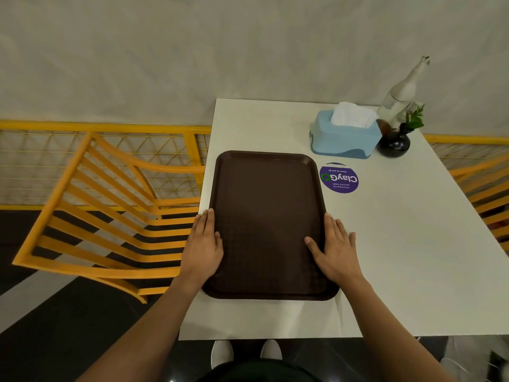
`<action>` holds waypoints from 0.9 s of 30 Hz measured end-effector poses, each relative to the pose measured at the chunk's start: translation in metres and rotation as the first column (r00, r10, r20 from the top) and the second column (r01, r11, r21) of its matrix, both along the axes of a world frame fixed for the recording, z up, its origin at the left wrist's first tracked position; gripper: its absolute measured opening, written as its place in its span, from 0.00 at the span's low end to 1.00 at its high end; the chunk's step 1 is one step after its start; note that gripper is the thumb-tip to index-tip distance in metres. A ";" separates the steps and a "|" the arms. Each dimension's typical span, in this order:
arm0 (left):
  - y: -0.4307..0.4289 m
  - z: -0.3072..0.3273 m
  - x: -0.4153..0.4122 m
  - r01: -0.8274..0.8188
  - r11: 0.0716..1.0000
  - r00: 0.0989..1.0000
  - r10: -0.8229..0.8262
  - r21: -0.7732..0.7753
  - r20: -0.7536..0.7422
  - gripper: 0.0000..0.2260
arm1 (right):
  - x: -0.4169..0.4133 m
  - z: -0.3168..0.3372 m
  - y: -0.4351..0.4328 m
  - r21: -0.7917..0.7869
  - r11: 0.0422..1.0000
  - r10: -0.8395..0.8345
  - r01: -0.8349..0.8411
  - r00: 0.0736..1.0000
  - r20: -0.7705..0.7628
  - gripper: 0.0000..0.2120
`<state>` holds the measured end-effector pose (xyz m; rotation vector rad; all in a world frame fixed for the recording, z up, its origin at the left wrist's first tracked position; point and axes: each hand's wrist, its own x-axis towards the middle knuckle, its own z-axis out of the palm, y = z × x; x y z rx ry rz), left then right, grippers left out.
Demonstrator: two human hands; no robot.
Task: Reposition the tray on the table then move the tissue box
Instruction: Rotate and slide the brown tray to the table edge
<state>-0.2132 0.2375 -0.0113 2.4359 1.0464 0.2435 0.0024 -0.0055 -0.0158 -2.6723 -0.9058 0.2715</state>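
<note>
A dark brown rectangular tray [265, 216] lies flat on the white table [399, 257], along its left side. My left hand [203, 244] rests on the tray's left rim with the thumb inside it. My right hand [334, 249] lies on the right rim, fingers spread, thumb on the tray's floor. Both hands press the edges rather than wrap them. A light blue tissue box [344, 137] with white tissue sticking out stands behind the tray at the far right, apart from both hands.
A round purple sticker [339, 178] sits between tray and tissue box. A clear glass bottle [402, 92] and a small dark vase with a green sprig [395, 143] stand right of the box. Yellow slatted chairs [110, 216] flank the table; a wall lies behind.
</note>
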 end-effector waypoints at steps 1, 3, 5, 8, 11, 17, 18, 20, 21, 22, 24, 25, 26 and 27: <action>0.000 0.000 0.000 0.002 1.000 1.000 -0.002 0.000 0.000 0.27 | 0.000 0.000 0.000 0.002 1.000 -0.002 0.002 1.000 -0.001 0.40; -0.002 0.001 0.000 0.002 1.000 1.000 -0.002 0.000 -0.004 0.27 | -0.001 0.000 -0.003 0.006 1.000 -0.004 0.004 1.000 -0.001 0.40; -0.005 0.001 -0.002 0.002 1.000 1.000 -0.001 0.006 -0.011 0.27 | -0.001 -0.001 -0.005 0.004 1.000 -0.003 0.003 1.000 0.001 0.40; -0.007 0.001 -0.002 0.001 1.000 1.000 -0.001 0.000 -0.013 0.27 | -0.001 -0.002 -0.006 -0.002 1.000 -0.005 0.005 1.000 0.004 0.40; -0.007 0.003 -0.002 -0.004 1.000 1.000 0.004 -0.013 -0.012 0.27 | -0.002 -0.002 -0.006 -0.007 1.000 -0.016 0.016 1.000 0.005 0.40; -0.005 0.006 -0.003 -0.004 0.997 1.000 0.006 -0.082 0.028 0.28 | -0.002 0.001 -0.005 0.000 1.000 -0.020 0.020 1.000 -0.009 0.40; -0.003 0.007 -0.003 -0.002 0.995 0.999 0.006 -0.102 0.038 0.28 | -0.001 0.002 -0.005 0.002 1.000 -0.021 0.021 1.000 -0.014 0.40; 0.000 0.009 -0.003 0.009 0.990 0.998 -0.001 -0.141 0.058 0.29 | 0.001 0.005 -0.004 0.015 0.999 -0.027 0.028 0.999 -0.033 0.40; 0.001 0.011 -0.003 0.014 0.988 0.998 -0.003 -0.155 0.068 0.29 | 0.002 0.007 -0.004 0.031 0.999 -0.031 0.032 0.999 -0.045 0.40; 0.002 0.012 -0.002 0.017 0.987 0.997 -0.005 -0.160 0.076 0.30 | 0.003 0.009 -0.004 0.053 0.998 -0.034 0.037 0.998 -0.054 0.39; 0.005 0.015 0.000 0.024 0.992 0.997 -0.015 -0.128 0.075 0.29 | 0.005 0.013 -0.004 0.101 0.993 -0.053 0.059 0.997 -0.064 0.38; 0.006 0.017 0.002 0.029 0.995 0.997 -0.023 -0.098 0.068 0.29 | 0.006 0.015 -0.004 0.122 0.989 -0.075 0.084 0.994 -0.075 0.37; 0.007 0.019 0.006 0.035 0.997 0.997 -0.031 -0.071 0.064 0.28 | 0.007 0.018 -0.005 0.140 0.984 -0.101 0.113 0.991 -0.092 0.36; 0.008 0.021 0.012 0.042 0.998 0.997 -0.039 -0.053 0.064 0.28 | 0.010 0.021 -0.005 0.157 0.978 -0.119 0.135 0.987 -0.105 0.35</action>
